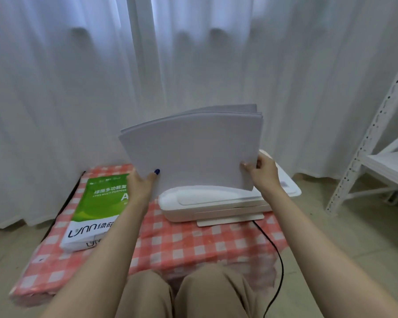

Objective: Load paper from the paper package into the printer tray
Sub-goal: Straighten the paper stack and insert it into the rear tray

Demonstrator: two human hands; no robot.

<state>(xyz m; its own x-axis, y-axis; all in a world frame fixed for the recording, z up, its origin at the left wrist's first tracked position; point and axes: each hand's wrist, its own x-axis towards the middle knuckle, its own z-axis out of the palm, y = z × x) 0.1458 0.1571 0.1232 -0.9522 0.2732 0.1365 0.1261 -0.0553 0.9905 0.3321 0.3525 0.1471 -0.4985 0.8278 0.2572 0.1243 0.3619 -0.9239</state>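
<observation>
A stack of white paper (pixel 193 148) stands upright on its lower edge above the white printer (pixel 211 203), its top fanning and curving toward the left. My left hand (pixel 140 182) grips the stack's lower left edge and my right hand (pixel 262 173) grips its lower right edge. The printer's rear tray (pixel 287 182) sticks out behind and to the right of the paper, mostly hidden by it. The green and white paper package (pixel 94 210) lies flat to the left of the printer, partly covered by my left forearm.
Everything rests on a low surface with a red-and-white checked cloth (pixel 193 244). A black cable (pixel 276 253) runs from the printer's front right down to the floor. White curtains hang behind. A white metal shelf (pixel 377 145) stands at the right. My knees are at the bottom.
</observation>
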